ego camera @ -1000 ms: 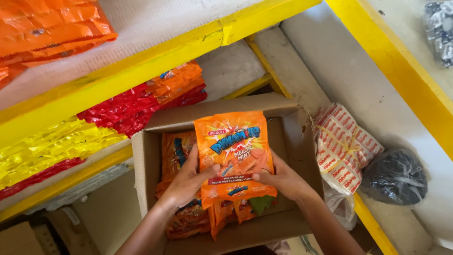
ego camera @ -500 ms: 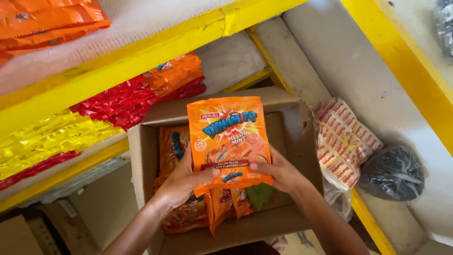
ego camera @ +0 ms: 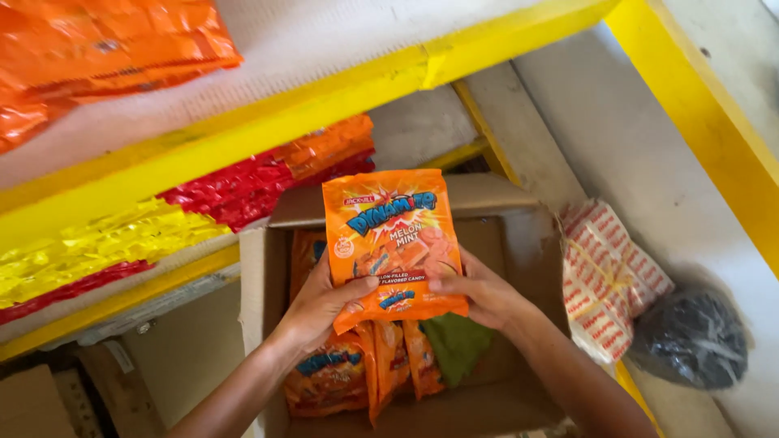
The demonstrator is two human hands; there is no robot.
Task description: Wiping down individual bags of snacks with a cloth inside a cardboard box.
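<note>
Lifted slightly higher than before, the orange candy bag [ego camera: 395, 243] is grasped by left hand [ego camera: 324, 304] and right hand [ego camera: 483, 294] above the cardboard box [ego camera: 258, 276] holding more orange bags [ego camera: 357, 369].

Two bare forearms, no sleeves; left hand [ego camera: 320, 304], right hand [ego camera: 479, 294] ungloved, fingers [ego camera: 357, 285] ringless.

Both bare forearms reach up and forward from below, converging toward each other. The left hand [ego camera: 320, 304] curls closed, thumb lying across the front, fingers tucked behind. Just beside it, the right hand [ego camera: 479, 296] mirrors that clasp, thumb pointing toward the left hand.
</note>
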